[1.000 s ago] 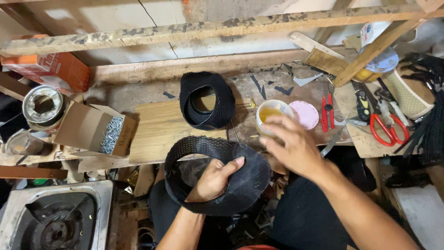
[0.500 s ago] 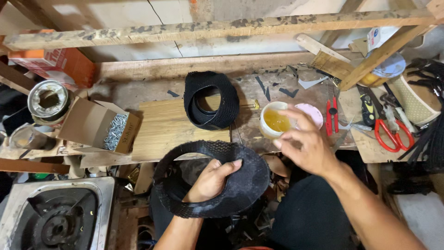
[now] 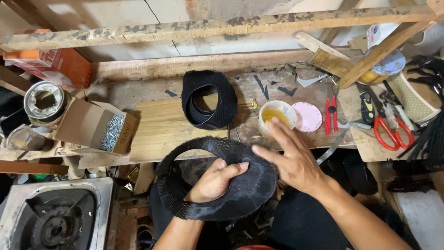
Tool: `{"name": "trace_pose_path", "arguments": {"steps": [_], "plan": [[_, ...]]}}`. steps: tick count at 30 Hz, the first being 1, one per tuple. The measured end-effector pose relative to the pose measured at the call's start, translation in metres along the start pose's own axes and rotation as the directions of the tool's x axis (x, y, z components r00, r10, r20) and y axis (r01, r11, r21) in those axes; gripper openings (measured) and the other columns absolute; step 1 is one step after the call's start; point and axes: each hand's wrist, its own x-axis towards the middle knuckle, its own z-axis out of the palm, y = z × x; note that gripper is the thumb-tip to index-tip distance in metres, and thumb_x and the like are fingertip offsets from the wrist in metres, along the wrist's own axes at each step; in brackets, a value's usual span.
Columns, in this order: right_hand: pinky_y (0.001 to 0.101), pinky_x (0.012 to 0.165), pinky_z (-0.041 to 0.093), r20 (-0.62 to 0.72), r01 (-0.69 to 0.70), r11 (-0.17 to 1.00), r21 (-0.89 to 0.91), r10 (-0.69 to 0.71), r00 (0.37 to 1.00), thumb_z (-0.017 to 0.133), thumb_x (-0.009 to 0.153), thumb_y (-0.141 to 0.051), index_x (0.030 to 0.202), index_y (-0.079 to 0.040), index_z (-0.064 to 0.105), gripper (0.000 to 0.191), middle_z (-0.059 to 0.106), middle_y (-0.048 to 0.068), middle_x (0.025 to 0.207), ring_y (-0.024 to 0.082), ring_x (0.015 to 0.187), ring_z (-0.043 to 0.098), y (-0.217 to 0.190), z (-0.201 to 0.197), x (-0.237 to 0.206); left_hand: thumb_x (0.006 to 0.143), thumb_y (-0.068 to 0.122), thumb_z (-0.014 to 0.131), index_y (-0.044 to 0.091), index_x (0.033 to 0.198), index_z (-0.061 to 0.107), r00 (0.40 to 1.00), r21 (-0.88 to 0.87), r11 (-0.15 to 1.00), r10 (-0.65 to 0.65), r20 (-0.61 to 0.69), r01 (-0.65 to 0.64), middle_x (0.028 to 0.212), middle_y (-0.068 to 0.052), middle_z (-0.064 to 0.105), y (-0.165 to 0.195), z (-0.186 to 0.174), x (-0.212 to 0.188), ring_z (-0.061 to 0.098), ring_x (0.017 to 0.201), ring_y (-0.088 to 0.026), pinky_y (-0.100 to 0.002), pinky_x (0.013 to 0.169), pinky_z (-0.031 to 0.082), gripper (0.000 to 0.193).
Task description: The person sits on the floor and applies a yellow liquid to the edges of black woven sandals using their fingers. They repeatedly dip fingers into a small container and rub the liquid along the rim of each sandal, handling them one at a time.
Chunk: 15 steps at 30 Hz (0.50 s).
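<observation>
Down low, left hand [image 3: 213, 181] fingers curled tight, gripping black woven hat brim [image 3: 240, 194], right hand [image 3: 291, 159] fingers spread flat beside it, near glue cup [image 3: 276, 116].

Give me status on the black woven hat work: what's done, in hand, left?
Done, by the look of it: a black woven crown band sits formed on the wooden board. In hand: the left hand grips the black woven brim ring; the right hand hovers open beside the cup of yellow liquid. Left: brim and band are still separate.
</observation>
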Motion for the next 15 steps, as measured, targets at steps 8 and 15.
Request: {"name": "trace_pose_path", "arguments": {"steps": [8,15], "plan": [[0.0236,0.077,0.058,0.203,-0.411,0.496,0.765,0.42,0.884,0.069,0.086,0.009,0.136,0.002,0.06,0.052,0.052,0.012,0.14,0.013,0.099,0.064,-0.017,0.005,-0.017,0.105,0.016,0.065,-0.014,0.097,0.077,0.988,0.258,0.966,0.055,-0.143,-0.016,0.086,-0.012,0.075,0.005,0.003,-0.007,0.065,0.07,-0.013,-0.027,0.063,0.051,0.033],[0.0218,0.07,0.056,0.189,-0.425,0.449,0.786,0.481,0.856,0.071,0.082,0.013,0.136,0.003,0.059,0.056,0.054,0.008,0.131,0.008,0.086,0.065,-0.026,0.002,-0.024,0.095,0.011,0.066,-0.002,0.104,0.077,0.996,0.125,0.991,0.053,-0.069,-0.044,0.093,-0.003,0.076,-0.004,0.018,-0.004,0.067,0.081,-0.008,-0.024,0.072,0.054,0.019]]}}
